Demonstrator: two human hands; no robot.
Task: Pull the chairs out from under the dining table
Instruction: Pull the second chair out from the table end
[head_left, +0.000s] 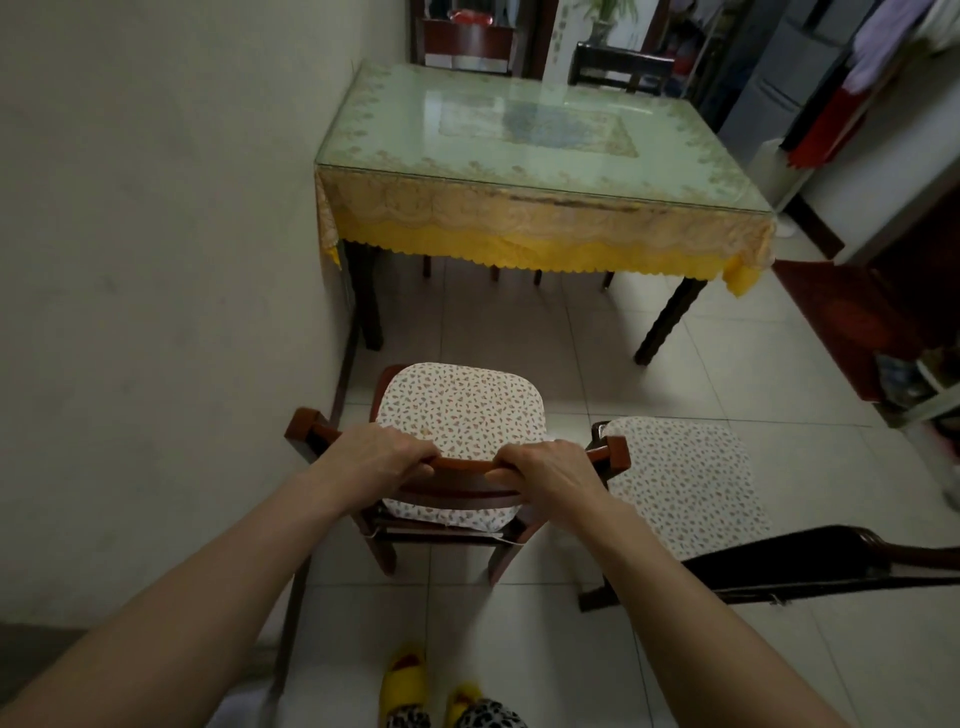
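I have both hands on the curved top rail of the dark red-brown wooden chair with the flowered seat cushion (460, 410). My left hand (382, 457) is wrapped around the rail left of its middle, fingers curled over the far edge, and my right hand (550, 467) is clamped the same way right of the middle, so each grip is closed on that rail with a short bare stretch of wood between them. This chair stands on the pale tiled floor (519, 623), fully clear of the glass-topped dining surface with its yellow lace-edged cloth (519, 171), with open tiles between its seat front and the hanging cloth. Its left side runs close along the pale wall (156, 260).

Just beside it on my right stands a second wooden chair with a matching flowered cushion (680, 478), also out in the open; its dark back rail reaches toward the right edge of the view, and its near front corner sits right by the corner post of the chair I hold, though I cannot tell whether they touch.

At the far side of the surface, two more dark wooden chair backs (621, 70) rise above the glass, and thin chair legs show beneath the yellow fringe. My yellow slippers (405, 680) are on the tiles at the bottom of the view, behind the held chair.
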